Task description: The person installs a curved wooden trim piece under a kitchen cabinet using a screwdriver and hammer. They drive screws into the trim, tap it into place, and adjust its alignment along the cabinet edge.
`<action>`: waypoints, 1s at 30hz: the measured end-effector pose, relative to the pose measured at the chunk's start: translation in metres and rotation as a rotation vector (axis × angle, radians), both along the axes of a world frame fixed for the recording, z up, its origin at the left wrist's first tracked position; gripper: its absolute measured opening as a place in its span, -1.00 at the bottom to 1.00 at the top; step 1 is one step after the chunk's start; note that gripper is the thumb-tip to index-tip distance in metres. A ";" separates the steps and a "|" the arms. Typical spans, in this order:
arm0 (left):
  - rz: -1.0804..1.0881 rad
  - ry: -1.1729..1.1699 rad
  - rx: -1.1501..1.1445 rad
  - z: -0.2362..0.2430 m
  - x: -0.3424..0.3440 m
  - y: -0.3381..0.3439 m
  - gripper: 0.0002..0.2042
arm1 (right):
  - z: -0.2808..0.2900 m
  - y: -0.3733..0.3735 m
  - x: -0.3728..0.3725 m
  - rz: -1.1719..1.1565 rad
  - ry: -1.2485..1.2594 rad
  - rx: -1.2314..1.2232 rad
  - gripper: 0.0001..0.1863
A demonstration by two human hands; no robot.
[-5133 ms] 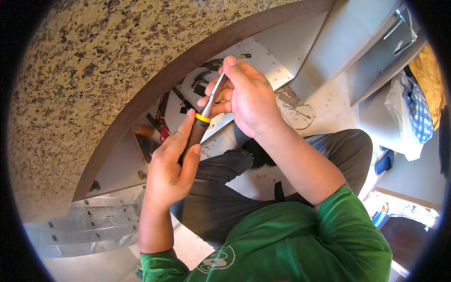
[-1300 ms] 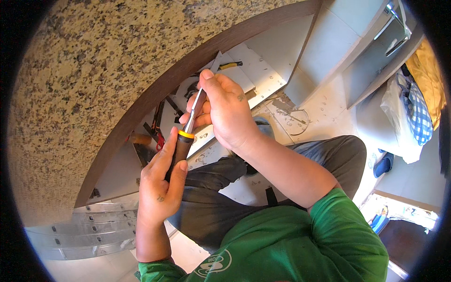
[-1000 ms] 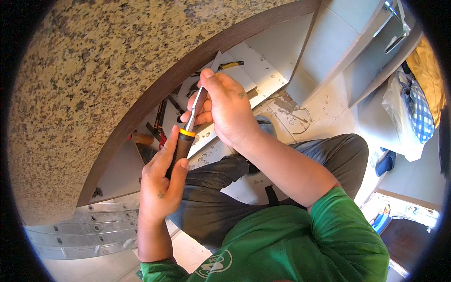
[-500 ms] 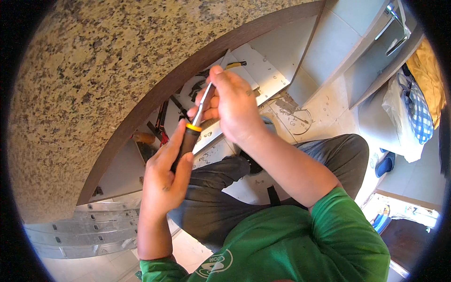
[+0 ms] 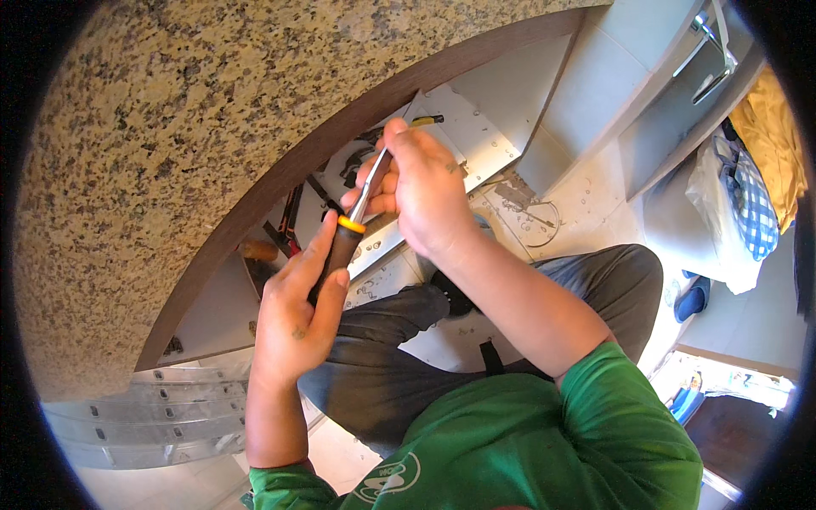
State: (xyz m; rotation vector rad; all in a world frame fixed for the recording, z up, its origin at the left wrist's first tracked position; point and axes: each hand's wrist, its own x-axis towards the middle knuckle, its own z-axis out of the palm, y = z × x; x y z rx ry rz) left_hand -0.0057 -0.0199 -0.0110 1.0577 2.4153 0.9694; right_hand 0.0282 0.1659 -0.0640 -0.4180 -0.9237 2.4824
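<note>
Near the middle of the view my left hand (image 5: 299,310) is closed around the dark handle of a chisel-like tool (image 5: 347,240) with a yellow ring below its metal blade. My right hand (image 5: 429,195) is above it, thumb and curled fingers on the blade near its far tip, which the thumb partly hides. The tool slants up and to the right between both hands. Behind them, under the curved counter, dark hand tools (image 5: 289,221), one with red, and a yellow-handled tool (image 5: 433,120) lie inside the white cabinet (image 5: 514,76).
A speckled stone countertop (image 5: 170,127) fills the upper left, above curved slotted metal strips (image 5: 144,412). My crossed legs (image 5: 612,280) are below. At right are a metal handle (image 5: 714,55), bags with checked and tan cloth (image 5: 752,204), blue footwear (image 5: 691,297) and debris on the tiled floor (image 5: 535,223).
Compared with a second ago, both hands and the tool sit slightly higher and further right, grips unchanged. Compared with five seconds ago, they are a little lower and to the left.
</note>
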 end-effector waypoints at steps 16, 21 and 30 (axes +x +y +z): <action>-0.064 0.055 0.100 -0.002 0.003 0.011 -0.49 | 0.000 0.014 0.004 0.021 -0.006 0.065 -0.61; -0.110 0.045 0.135 -0.003 0.002 0.014 -0.50 | 0.002 0.017 0.004 -0.061 -0.017 0.091 -0.61; -0.115 0.015 0.150 -0.003 0.000 0.019 -0.51 | 0.004 0.020 0.005 -0.074 -0.030 0.082 -0.61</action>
